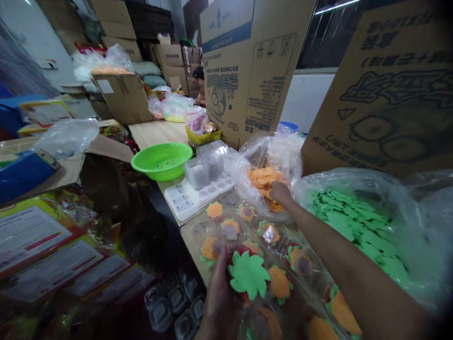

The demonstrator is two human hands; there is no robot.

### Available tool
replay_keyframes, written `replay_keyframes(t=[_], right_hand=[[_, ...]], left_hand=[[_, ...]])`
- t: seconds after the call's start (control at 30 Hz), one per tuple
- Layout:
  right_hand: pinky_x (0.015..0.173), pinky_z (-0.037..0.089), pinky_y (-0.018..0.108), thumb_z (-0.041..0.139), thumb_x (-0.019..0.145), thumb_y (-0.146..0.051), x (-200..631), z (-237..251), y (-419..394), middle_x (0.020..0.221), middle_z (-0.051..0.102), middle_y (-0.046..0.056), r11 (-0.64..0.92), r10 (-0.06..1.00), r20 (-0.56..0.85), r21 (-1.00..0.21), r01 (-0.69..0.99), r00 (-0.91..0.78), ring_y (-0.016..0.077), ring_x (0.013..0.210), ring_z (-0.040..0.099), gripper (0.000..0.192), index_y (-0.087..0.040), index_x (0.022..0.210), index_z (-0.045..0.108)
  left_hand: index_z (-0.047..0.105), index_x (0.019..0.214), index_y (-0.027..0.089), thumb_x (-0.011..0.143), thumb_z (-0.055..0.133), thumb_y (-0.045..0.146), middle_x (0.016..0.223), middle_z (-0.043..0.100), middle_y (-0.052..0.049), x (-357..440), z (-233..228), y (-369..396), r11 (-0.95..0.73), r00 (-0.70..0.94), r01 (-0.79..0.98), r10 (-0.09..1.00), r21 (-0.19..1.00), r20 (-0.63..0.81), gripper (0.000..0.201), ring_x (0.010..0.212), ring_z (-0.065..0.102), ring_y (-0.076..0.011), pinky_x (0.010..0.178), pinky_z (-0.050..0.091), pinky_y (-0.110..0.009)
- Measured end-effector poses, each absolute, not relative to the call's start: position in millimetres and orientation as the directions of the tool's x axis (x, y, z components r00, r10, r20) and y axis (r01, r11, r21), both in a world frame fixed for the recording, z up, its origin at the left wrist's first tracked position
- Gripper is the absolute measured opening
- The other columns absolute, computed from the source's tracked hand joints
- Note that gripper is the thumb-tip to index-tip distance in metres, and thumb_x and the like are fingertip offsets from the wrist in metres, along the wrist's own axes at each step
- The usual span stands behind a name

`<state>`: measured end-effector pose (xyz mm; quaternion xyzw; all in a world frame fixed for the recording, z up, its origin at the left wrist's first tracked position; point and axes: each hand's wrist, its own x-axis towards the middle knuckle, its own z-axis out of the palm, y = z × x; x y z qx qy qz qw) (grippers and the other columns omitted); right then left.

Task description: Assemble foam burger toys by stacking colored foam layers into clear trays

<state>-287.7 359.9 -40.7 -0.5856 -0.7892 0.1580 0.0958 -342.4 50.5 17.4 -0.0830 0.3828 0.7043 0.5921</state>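
Observation:
My left hand (221, 295) grips a green leaf-shaped foam cutout (248, 275) over a red piece, low in the middle of the view. My right hand (279, 192) reaches forward into a clear plastic bag (269, 153) of orange foam discs (262, 178), fingers down among them. Whether a disc is held cannot be told. Between my hands lies a clear blister tray (247, 226) with several orange-and-green foam flowers (269, 232) set in its cells.
A big bag of green foam leaves (357, 226) lies at right. A green plastic bowl (162, 160), stacked clear trays (205, 170) and a yellow basket (203, 137) stand ahead. Tall cardboard boxes (247, 66) line the back. Printed packaging cards (42, 250) lie at left.

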Motion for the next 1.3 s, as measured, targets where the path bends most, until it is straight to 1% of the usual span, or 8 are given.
replay_keyframes(t=[0.27, 0.5, 0.6, 0.73, 0.97, 1.07, 1.2, 1.3], right_hand=[[0.055, 0.05, 0.027, 0.062, 0.067, -0.019, -242.3, 29.6, 313.2, 0.072, 0.064, 0.006, 0.166, 0.922, -0.113, -0.747, 0.643, -0.37, 0.0175, 0.064, 0.062, 0.013, -0.012, 0.078, 0.059], [0.081, 0.049, 0.031, 0.069, 0.063, -0.026, -157.9, 80.4, 161.8, 0.093, 0.064, 0.004, 0.181, 0.853, 0.089, -0.974, 0.132, -0.515, 0.0176, 0.086, 0.061, 0.02, -0.019, 0.077, 0.058], [0.085, 0.047, 0.033, 0.063, 0.072, -0.021, -123.1, 87.9, 93.4, 0.107, 0.058, 0.006, 0.378, 0.808, 0.249, -0.914, 0.146, -0.534, 0.0195, 0.1, 0.056, 0.009, -0.021, 0.08, 0.059], [0.088, 0.046, 0.037, 0.052, 0.078, -0.012, -78.6, 81.1, 28.9, 0.11, 0.058, 0.007, 0.671, 0.71, 0.423, -0.649, 0.359, -0.563, 0.02, 0.105, 0.054, 0.018, -0.023, 0.09, 0.06], [0.095, 0.041, 0.043, 0.043, 0.08, -0.007, -10.2, 67.4, -29.1, 0.117, 0.058, 0.007, 0.758, 0.643, 0.42, -0.467, 0.455, -0.64, 0.0218, 0.117, 0.046, 0.034, -0.024, 0.107, 0.056], [0.102, 0.031, 0.049, 0.042, 0.083, -0.01, 7.8, 66.7, -52.1, 0.115, 0.06, 0.006, 0.713, 0.688, 0.416, -0.541, 0.446, -0.594, 0.0223, 0.121, 0.042, 0.032, -0.024, 0.108, 0.057], [0.1, 0.037, 0.044, 0.045, 0.086, -0.022, 27.4, 66.5, -79.7, 0.121, 0.055, 0.008, 0.414, 0.883, 0.285, -0.847, 0.333, -0.373, 0.0209, 0.117, 0.046, 0.026, -0.024, 0.111, 0.054], [0.099, 0.038, 0.041, 0.058, 0.079, -0.03, 50.0, 70.0, -89.7, 0.122, 0.053, 0.009, 0.241, 0.965, 0.217, -0.955, 0.172, -0.151, 0.0212, 0.116, 0.047, 0.033, -0.023, 0.111, 0.049]], left_hand=[[0.06, 0.077, 0.013, 0.079, 0.053, 0.038, 0.068, 0.064, -0.005, -321.5, 25.0, 46.6, -0.01, -0.218, -0.933, 0.811, 0.36, -0.542, 0.027, 0.06, 0.061, -0.0175, 0.06, 0.049, -0.03], [0.06, 0.075, 0.013, 0.078, 0.054, 0.042, 0.065, 0.063, -0.002, -281.5, 33.1, 34.9, 0.084, -0.088, -0.95, 0.853, 0.302, -0.515, 0.029, 0.059, 0.059, -0.0142, 0.065, 0.047, -0.028], [0.061, 0.075, 0.012, 0.081, 0.047, 0.044, 0.065, 0.062, -0.003, -255.3, 37.1, 26.4, 0.195, 0.042, -0.942, 0.876, 0.273, -0.48, 0.035, 0.058, 0.057, -0.0131, 0.066, 0.045, -0.028], [0.061, 0.077, 0.012, 0.083, 0.044, 0.04, 0.07, 0.063, -0.005, -217.2, 41.3, 10.3, 0.324, 0.168, -0.908, 0.862, 0.266, -0.479, 0.034, 0.062, 0.058, -0.0142, 0.065, 0.044, -0.027], [0.062, 0.069, 0.011, 0.079, 0.05, 0.039, 0.065, 0.061, -0.003, -162.9, 47.7, -20.8, 0.42, 0.271, -0.853, 0.864, 0.31, -0.424, 0.032, 0.057, 0.055, -0.0115, 0.06, 0.042, -0.023], [0.062, 0.067, 0.011, 0.079, 0.05, 0.038, 0.064, 0.062, -0.004, -142.5, 47.7, -35.6, 0.455, 0.291, -0.826, 0.85, 0.333, -0.438, 0.031, 0.058, 0.057, -0.0127, 0.061, 0.044, -0.024], [0.062, 0.072, 0.012, 0.078, 0.051, 0.042, 0.069, 0.063, -0.004, -117.2, 44.2, -55.1, 0.479, 0.295, -0.789, 0.844, 0.384, -0.447, 0.032, 0.064, 0.058, -0.0141, 0.067, 0.045, -0.026], [0.061, 0.074, 0.013, 0.081, 0.046, 0.044, 0.069, 0.062, -0.004, -96.2, 43.8, -66.7, 0.5, 0.325, -0.766, 0.844, 0.405, -0.428, 0.036, 0.066, 0.058, -0.0145, 0.069, 0.045, -0.027]])
